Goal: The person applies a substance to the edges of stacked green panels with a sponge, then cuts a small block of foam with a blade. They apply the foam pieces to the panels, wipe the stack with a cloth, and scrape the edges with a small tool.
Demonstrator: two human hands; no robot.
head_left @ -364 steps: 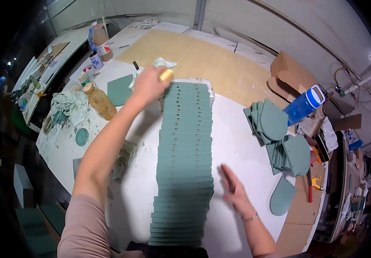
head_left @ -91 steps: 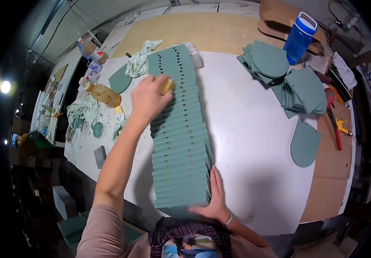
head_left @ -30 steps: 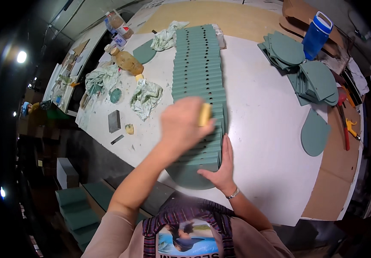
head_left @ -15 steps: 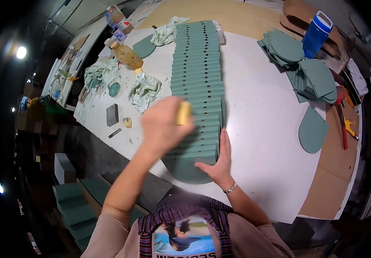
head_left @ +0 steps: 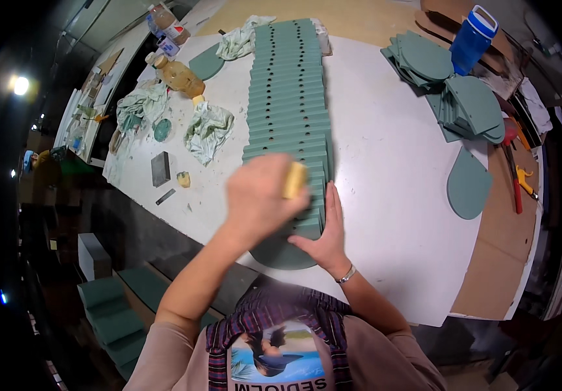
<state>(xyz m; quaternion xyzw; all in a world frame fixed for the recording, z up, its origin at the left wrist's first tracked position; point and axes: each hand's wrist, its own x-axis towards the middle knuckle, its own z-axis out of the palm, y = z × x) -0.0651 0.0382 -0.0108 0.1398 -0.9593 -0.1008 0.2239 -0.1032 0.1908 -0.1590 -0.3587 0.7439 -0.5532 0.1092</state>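
Note:
A long row of overlapping green rounded panels (head_left: 287,91) runs from near my body to the far side of the white table (head_left: 385,215). Two lines of small dark holes mark their stepped edges. My left hand (head_left: 255,195), slightly blurred, is closed on a yellow sponge-like block (head_left: 295,181) over the near part of the row. What the block touches underneath is hidden. Against the row's right side lies my right hand (head_left: 325,238), fingers stretched out and thumb spread over the nearest panel (head_left: 284,254). It steadies nothing else and grips no tool.
Left of the row lie crumpled cloths (head_left: 208,130), a dark grey block (head_left: 160,169), a small yellow lump (head_left: 183,179) and a bottle of brownish liquid (head_left: 180,76). Loose green panels (head_left: 473,107), a blue jug (head_left: 473,42) and red-handled pliers (head_left: 512,176) are at right.
My left hand and the yellow block have moved right and slightly nearer across the row. My right hand stays against the row's side. The whole view has shifted a little.

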